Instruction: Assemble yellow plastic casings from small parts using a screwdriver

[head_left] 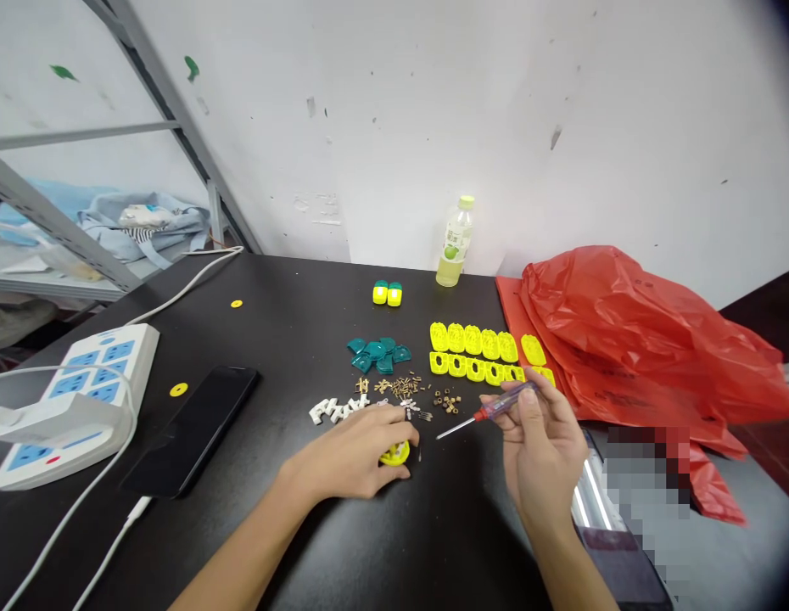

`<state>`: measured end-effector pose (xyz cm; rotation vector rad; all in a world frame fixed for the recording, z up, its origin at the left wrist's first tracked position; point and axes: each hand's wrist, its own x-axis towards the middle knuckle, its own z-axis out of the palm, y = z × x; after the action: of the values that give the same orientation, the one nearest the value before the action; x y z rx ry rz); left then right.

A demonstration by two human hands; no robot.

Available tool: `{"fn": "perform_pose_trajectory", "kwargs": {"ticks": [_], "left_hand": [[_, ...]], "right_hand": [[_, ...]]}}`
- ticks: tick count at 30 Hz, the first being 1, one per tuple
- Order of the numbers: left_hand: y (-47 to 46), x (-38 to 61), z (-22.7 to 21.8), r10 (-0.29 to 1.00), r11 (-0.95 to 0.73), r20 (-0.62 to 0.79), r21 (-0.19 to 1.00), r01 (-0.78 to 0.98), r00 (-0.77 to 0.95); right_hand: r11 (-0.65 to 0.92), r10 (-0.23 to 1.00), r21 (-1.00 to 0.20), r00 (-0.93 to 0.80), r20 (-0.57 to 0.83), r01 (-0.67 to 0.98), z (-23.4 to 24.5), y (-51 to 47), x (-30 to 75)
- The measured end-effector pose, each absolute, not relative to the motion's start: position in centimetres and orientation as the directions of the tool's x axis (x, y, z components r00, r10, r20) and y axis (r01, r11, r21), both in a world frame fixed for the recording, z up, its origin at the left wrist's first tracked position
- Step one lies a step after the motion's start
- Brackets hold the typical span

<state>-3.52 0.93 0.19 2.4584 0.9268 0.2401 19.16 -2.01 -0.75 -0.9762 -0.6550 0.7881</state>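
My left hand (369, 454) is closed around a yellow plastic housing (395, 454) just above or on the dark table; its fingers cover part of the piece. In my right hand (539, 441) is a screwdriver (489, 412) with a clear handle and red collar, its tip pointing left toward the housing but apart from it. Beyond the hands lie white plastic parts (336, 410), small brass pieces (404, 387), brass nuts or terminals (446, 400) and a pile of teal covers (377, 351). Two rows of yellow shells (472, 341) stand to the right of these.
Two yellow-and-teal assembled pieces (388, 294) sit farther back, near a drink bottle (455, 242). At right is a red plastic bag (623, 331) and a device with a shiny screen (607, 509). A phone (194, 428) and white power strip (124, 373) with cables occupy the left.
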Motion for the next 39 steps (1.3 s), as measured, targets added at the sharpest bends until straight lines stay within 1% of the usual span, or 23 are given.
{"fn": "perform_pose_trajectory", "kwargs": {"ticks": [5,8,10,12,14,16,19,21,23,25,27,28,29,31,33,36,39], "left_hand": [[1.3,-3.6,-0.4,0.666,-0.615,-0.029,0.545,0.57,0.746],[1.5,-3.7,-0.2,0.678,-0.604,-0.039,0.54,0.586,0.734],[1.2,-3.7,0.2,0.704,-0.598,-0.034,0.511,0.618,0.709],[0.3,-3.6,0.5,0.731,-0.592,-0.03,0.469,0.656,0.682],[-0.9,-3.5,0.1,0.74,-0.598,-0.036,0.42,0.682,0.671],[-2.3,-3.4,-0.9,0.732,-0.619,-0.043,0.374,0.69,0.68],[-3.8,-3.5,-2.8,0.721,-0.661,-0.001,0.299,0.688,0.693],[-4.4,-3.7,-3.7,0.719,-0.673,0.041,0.294,0.679,0.694],[-4.4,-4.0,-3.8,0.726,-0.663,0.093,0.354,0.659,0.681],[-3.8,-4.3,-3.3,0.753,-0.627,0.137,0.447,0.638,0.644],[-2.7,-4.6,-2.6,0.79,-0.58,0.156,0.504,0.64,0.593],[-1.9,-4.7,-2.3,0.805,-0.566,0.162,0.499,0.656,0.571],[-1.1,-4.7,-2.0,0.798,-0.581,0.162,0.465,0.668,0.581],[0.4,-4.6,-1.7,0.749,-0.642,0.128,0.383,0.664,0.65],[1.5,-4.3,-1.6,0.713,-0.682,0.095,0.326,0.655,0.695],[2.2,-3.6,-1.7,0.673,-0.72,0.067,0.291,0.63,0.737],[2.2,-3.0,-1.9,0.663,-0.728,0.057,0.283,0.624,0.747]], "right_hand": [[0.297,0.838,-0.917,0.533,0.117,-0.266,-0.9,-2.0,19.0],[0.214,0.887,-0.949,0.453,0.09,-0.232,-1.5,-2.0,19.2],[0.126,0.932,-0.989,0.351,0.091,-0.08,-2.0,-1.8,19.4],[0.059,0.97,-0.988,0.224,0.091,0.142,-2.3,-1.8,19.5],[0.043,0.994,-0.945,0.082,0.073,0.325,-2.5,-1.8,19.4],[0.064,0.998,-0.898,-0.041,0.051,0.436,-2.4,-2.1,19.0],[0.094,0.99,-0.79,-0.143,0.008,0.606,-2.3,-2.9,18.0],[0.093,0.988,-0.708,-0.155,-0.023,0.7,-2.4,-3.3,17.2],[0.095,0.986,-0.629,-0.159,-0.047,0.771,-2.5,-3.5,16.5],[0.101,0.984,-0.558,-0.166,-0.067,0.823,-2.6,-3.5,16.1],[0.105,0.982,-0.496,-0.169,-0.087,0.862,-2.6,-3.3,15.7],[0.105,0.981,-0.467,-0.168,-0.094,0.878,-2.5,-3.2,15.6],[0.105,0.981,-0.441,-0.165,-0.1,0.891,-2.5,-3.1,15.5],[0.106,0.982,-0.398,-0.16,-0.104,0.911,-2.4,-3.0,15.4],[0.111,0.982,-0.367,-0.159,-0.104,0.923,-2.3,-2.8,15.3],[0.125,0.981,-0.34,-0.167,-0.098,0.932,-2.4,-2.5,15.3],[0.134,0.982,-0.327,-0.169,-0.081,0.935,-2.7,-2.2,15.2]]}}
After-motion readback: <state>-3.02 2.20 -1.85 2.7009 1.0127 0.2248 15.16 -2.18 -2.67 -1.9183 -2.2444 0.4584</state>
